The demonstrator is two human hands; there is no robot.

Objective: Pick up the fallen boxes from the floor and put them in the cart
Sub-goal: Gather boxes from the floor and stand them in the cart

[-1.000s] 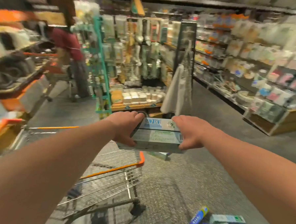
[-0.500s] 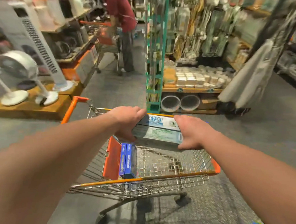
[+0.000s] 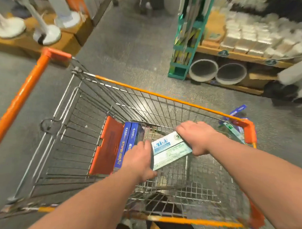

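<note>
A: Hands rn?

B: Both arms reach down from the bottom of the frame into the shopping cart [image 3: 148,92]. Left hand [image 3: 139,159] grips the lower-left end of a white-and-green box [image 3: 169,149], fingers wrapped over the edge. Right hand [image 3: 196,137] clamps the upper-right end, knuckles up, wrist bent down. So both hands are closed on that one box.

A: Where's the box exactly?

B: Centre of frame, inside the basket, tilted diag, low over the wire floor. Can't tell if it's touching the mesh yet.

A: Anything else in there?

B: Blue boxes [image 3: 127,143] standing on edge just left of the left hand, next to the orange flap [image 3: 108,145]. More boxes on the floor [image 3: 237,117] past the cart's right corner, at the right edge of the frame; blurry, so no detail.

A: Vs half a sec ago?

B: Then the box was held level above the cart's far rim, arms straighter. Now it's dropped down inside the basket and rotated diag. View has tipped down too: fan stands [image 3: 46,33] sit upper left, green rack [image 3: 187,46] upper centre-right, and the shopper in red is nearly out of the top of the frame.
</note>
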